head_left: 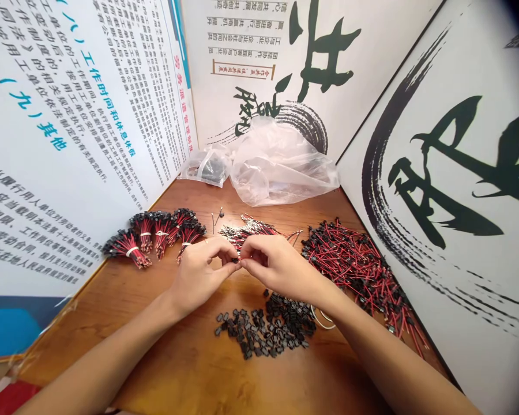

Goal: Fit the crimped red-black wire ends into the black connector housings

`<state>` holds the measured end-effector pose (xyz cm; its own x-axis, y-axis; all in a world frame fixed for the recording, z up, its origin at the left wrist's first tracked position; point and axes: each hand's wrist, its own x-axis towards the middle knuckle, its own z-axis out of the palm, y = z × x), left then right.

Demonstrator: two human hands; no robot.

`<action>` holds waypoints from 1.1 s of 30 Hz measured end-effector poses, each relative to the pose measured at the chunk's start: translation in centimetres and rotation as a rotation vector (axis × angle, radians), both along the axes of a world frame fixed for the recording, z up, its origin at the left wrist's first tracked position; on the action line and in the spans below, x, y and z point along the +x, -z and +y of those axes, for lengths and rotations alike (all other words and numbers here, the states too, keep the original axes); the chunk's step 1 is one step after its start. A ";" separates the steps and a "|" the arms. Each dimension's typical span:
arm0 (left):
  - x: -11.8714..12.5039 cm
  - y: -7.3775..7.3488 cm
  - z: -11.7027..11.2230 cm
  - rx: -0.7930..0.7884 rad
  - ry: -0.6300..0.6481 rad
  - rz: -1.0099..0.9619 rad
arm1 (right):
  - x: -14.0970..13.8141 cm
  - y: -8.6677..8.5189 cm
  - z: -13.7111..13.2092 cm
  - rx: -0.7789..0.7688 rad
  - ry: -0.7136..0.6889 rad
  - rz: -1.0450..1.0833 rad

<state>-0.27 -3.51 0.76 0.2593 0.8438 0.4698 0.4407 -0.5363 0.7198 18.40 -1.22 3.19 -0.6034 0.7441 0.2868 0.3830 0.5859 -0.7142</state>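
Observation:
Both of my hands meet above the middle of the wooden table, fingertips almost touching. My left hand [199,276] pinches a small black connector housing [236,260] between thumb and forefinger. Thumb and forefinger of my right hand [281,265] are pressed together right at that housing; a speck of red shows there, but my fingers hide what they grip. Just behind my hands lies a heap of red and black wires [255,226] with pale metal ends. Nearer to me, below my hands, loose black connector housings [259,334] are spread out.
Several tied bundles of red-black wires [132,251] stand at the left. A large pile of wires with black connectors [350,259] covers the right side. A clear plastic bag [281,167] and a smaller bag [210,167] lie at the back. Printed panels [415,144] enclose the table.

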 end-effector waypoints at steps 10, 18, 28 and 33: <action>0.1 -0.4 0.1 -0.183 0.009 -0.173 | 0.1 0.7 0.7 -0.187 0.065 0.149; 0.3 -0.2 0.0 -0.225 -0.012 -0.358 | 0.3 0.9 1.2 -0.272 0.039 0.227; 0.5 0.6 0.2 -0.097 -0.006 -0.344 | -0.3 1.2 0.8 -0.400 0.075 0.273; -0.3 -0.1 0.9 -0.154 -0.094 -0.372 | 1.4 0.6 2.5 -0.191 0.107 0.055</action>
